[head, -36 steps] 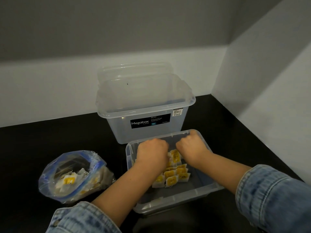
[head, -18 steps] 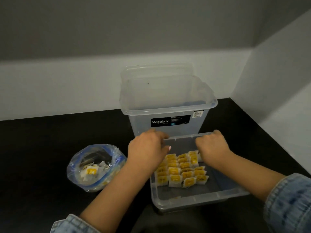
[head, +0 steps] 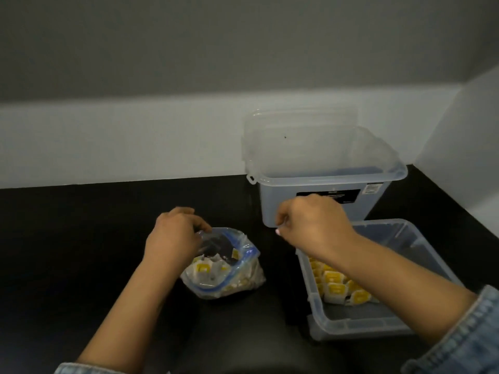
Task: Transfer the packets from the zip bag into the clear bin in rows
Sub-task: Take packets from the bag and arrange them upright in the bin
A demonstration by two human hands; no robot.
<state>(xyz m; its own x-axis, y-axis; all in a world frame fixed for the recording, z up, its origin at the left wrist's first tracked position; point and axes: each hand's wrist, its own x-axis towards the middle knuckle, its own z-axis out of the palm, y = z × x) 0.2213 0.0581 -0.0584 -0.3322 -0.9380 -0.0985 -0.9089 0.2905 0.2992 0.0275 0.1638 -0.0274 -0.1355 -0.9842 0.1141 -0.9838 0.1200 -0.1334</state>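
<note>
The zip bag (head: 229,276) with a blue seal lies open on the black counter, holding several white and yellow packets (head: 203,269). My left hand (head: 172,236) pinches the bag's upper left rim. My right hand (head: 313,225) hovers between the bag and the clear bin (head: 359,321), fingers curled, nothing visible in them. Inside the low clear bin, rows of packets (head: 336,286) lie against its left side, partly hidden by my right forearm.
A taller clear storage box (head: 324,179) with a black label stands behind the bin against the white wall. A corner wall closes off the right side. Bare black counter stretches to the left of the bag.
Both hands left the bin and moved left. My left hand took hold of the bag's rim; my right hand now hangs beside the bag. The view swung left.
</note>
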